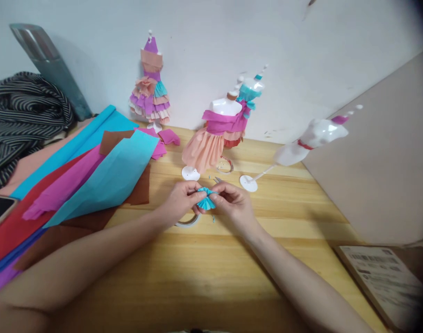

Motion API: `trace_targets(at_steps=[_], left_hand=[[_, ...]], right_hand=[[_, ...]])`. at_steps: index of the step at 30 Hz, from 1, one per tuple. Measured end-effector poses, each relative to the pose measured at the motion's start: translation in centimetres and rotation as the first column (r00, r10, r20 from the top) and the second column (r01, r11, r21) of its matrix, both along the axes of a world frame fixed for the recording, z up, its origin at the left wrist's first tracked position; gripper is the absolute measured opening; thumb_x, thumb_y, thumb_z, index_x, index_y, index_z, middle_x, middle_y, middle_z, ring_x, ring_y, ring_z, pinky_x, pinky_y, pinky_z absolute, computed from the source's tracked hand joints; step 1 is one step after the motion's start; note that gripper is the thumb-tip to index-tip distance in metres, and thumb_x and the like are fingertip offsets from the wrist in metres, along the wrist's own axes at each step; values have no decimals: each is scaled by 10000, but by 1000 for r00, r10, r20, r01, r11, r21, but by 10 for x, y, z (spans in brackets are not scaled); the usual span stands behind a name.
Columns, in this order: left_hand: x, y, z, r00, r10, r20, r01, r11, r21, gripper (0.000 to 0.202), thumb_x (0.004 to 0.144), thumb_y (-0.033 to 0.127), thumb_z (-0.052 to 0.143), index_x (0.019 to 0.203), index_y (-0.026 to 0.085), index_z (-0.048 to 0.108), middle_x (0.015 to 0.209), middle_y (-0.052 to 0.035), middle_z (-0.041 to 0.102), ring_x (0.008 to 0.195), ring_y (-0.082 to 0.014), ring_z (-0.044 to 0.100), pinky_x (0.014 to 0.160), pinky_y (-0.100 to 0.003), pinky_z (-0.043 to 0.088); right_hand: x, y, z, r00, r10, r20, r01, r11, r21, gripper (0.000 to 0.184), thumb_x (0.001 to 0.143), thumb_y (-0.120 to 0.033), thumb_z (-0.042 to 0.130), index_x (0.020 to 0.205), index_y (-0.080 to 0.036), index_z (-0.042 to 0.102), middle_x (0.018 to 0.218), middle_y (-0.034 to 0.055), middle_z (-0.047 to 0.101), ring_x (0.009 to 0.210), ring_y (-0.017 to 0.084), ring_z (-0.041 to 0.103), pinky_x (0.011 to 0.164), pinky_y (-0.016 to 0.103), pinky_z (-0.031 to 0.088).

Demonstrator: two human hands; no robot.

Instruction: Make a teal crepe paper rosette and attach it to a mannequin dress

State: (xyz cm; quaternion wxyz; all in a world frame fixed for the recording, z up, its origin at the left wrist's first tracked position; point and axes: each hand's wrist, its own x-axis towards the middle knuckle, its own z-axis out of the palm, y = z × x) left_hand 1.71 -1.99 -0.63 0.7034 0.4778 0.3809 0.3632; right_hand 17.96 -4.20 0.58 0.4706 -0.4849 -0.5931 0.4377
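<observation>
Left hand (181,200) closed in a pinch, thumb and fingertips on the left side of a small turquoise pleated paper piece (206,203); right hand (235,200) likewise, thumb and forefinger together at its upper right edge, remaining fingers curled in. Paper piece sits directly between the two hands, touching both, pleats fanned out toward the wearer, gathered part near the right fingertips. Held above the table (211,273); whether any part of it rests on the wood, cannot tell. Tape roll (188,224) on the table just below the left hand, partly covered by it. Small metal tip (217,180) pokes out just beyond the right fingers; rest of that tool hidden. Just beyond the hands: white stand base, carrying a dress form in a magenta top and peach pleated skirt (202,150); a second form, turquoise about its top (250,90), close behind. Clear ring (225,165) lies near the skirt. Farther right, a bare white form (290,153) with a red neck band leans at a slant in view. Back left, a form in tiered ruffles (151,99). Left side of table: overlapping coloured paper sheets (110,178), turquoise uppermost, well apart from the paper piece.
</observation>
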Motion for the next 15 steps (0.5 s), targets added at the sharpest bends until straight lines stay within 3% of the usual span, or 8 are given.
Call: trace_targets(at_steps=[3, 5, 11, 15], left_hand=[[0, 2, -1, 1000, -7, 25, 8, 999, -51, 298, 724, 357, 756, 685, 137, 560, 569, 31, 605, 470, -88, 609, 474, -191, 498], [0, 2, -1, 1000, -2, 27, 3, 998, -55, 290, 729, 352, 755, 691, 136, 566, 573, 29, 609, 483, -91, 615, 486, -195, 506], [0, 0, 0, 1000, 20, 2, -20, 1000, 4, 232, 743, 308, 737, 729, 123, 597, 602, 18, 624, 513, -93, 619, 506, -201, 509], [-1, 0, -1, 1000, 8, 24, -7, 1000, -19, 224, 726, 284, 747, 748, 115, 602, 635, 10, 637, 525, -99, 633, 516, -208, 513]], right_hand=[[1, 0, 1, 984, -40, 175, 6, 982, 190, 173, 777, -366, 694, 709, -207, 681, 678, 32, 615, 631, 165, 552, 611, 309, 463], [3, 1, 1, 975, -41, 218, -6, 978, 209, 171, 785, -370, 685, 731, -207, 683, 690, 34, 616, 636, 164, 546, 608, 306, 455], [4, 3, -6, 999, 37, 13, -36, 995, -96, 310, 665, -436, 777, 773, -202, 605, 682, 9, 626, 616, 163, 576, 596, 307, 488], [4, 3, -10, 999, 30, -13, -32, 990, -134, 294, 659, -421, 773, 716, -203, 585, 622, -6, 607, 570, 148, 556, 585, 306, 479]])
